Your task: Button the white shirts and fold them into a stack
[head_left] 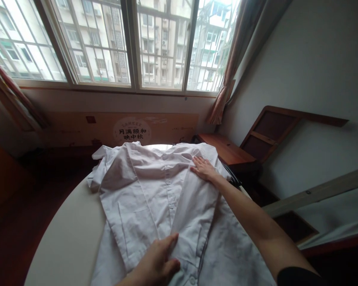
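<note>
A white button-up shirt [143, 171] lies front side up on a round cream table [68, 222], its collar end away from me. Both long sleeves are laid down over its front, slanting toward the middle, and a row of buttons runs between them. My right hand [204, 168] rests flat on the shirt near its right shoulder, fingers stretched out. Close to me, my left hand [158, 260] lies over the lower middle of the shirt with thumb and forefinger apart. Its other fingers are mostly hidden. More white cloth spreads under the sleeves on the right.
Dark striped cloth [233, 174] shows at the table's right edge. Beyond stand a brown wooden desk [226, 149] and a wooden frame with dark panels [270, 129] against the wall. A printed board [173, 127] leans below the barred window [162, 47]; curtains [222, 103] hang beside it.
</note>
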The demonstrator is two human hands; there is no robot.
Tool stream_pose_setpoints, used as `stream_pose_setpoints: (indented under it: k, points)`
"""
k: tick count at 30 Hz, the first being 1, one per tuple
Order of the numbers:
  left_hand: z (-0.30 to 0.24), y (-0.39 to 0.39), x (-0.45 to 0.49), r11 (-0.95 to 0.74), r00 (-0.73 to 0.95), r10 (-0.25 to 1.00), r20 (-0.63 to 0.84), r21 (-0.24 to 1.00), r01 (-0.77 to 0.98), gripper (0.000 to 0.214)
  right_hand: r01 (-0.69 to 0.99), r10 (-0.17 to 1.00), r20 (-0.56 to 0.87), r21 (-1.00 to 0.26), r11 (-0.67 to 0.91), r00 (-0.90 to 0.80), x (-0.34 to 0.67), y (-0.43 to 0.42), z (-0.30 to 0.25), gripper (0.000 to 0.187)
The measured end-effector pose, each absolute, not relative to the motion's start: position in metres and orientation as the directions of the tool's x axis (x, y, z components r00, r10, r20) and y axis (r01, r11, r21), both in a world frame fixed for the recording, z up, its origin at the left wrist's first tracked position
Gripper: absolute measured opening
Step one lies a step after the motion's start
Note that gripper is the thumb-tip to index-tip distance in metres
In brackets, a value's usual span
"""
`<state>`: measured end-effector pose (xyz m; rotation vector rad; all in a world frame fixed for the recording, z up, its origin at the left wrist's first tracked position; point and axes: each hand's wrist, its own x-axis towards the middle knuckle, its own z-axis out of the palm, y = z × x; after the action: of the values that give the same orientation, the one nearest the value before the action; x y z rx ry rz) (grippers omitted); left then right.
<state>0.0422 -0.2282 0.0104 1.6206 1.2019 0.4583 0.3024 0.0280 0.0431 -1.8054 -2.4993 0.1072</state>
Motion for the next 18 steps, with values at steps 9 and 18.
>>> stream_pose_setpoints:
  k: [9,18]
  points:
    - [0.065,-0.185,0.012,-0.144,0.68,0.654,-0.332,0.828,0.542,0.046,0.864,0.971,0.123,-0.488,-0.123,0.207,0.323,0.091,0.053,0.063]
    - [0.093,0.046,-0.12,0.336,-0.52,0.81,0.271,0.512,0.791,0.073,0.764,0.982,0.028,-0.632,-0.128,0.187,0.303,0.116,0.063,0.028]
